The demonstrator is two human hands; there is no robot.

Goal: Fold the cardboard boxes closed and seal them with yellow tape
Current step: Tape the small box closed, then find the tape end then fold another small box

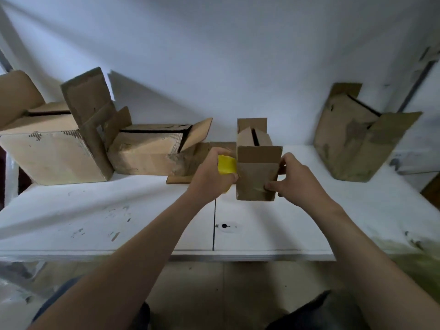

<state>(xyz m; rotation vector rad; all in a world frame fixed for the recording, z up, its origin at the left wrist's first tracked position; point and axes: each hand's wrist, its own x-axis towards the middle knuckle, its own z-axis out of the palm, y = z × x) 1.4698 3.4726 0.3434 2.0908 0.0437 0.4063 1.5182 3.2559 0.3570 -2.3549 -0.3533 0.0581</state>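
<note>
Small cardboard box point(257, 179): plain brown and scuffed, it is sitting on the white table point(95, 210) near the middle, between the two hands.
Flaps: the near flap and the far flap are standing up, while the two side flaps are leaning inward and leaving a dark slit between them.
Direction: the box is standing upright with its open end facing up. Its long axis is running away from the person toward the wall point(214, 55).
Contents: only darkness is showing through the slit, so I cannot tell what is inside.
Yellow tape roll point(227, 164): bright yellow, it is touching the box's left side.
Left hand point(212, 175): its fingers are curling round the tape roll and holding it against the box.
Right hand point(297, 179): it is gripping the box, with the thumb pressing on the near face and the fingers wrapping the right side.
Flat cardboard piece point(177, 179): it is lying on the table just left of the box, beyond the left hand.
Large box point(47, 153): it is resting at far left with its flaps up and its inside dark.
Medium box point(147, 153): it is sitting beside the large box with its flaps splaying open.
Worn box point(350, 144): it is leaning at far right, well apart, by the wall.
</note>
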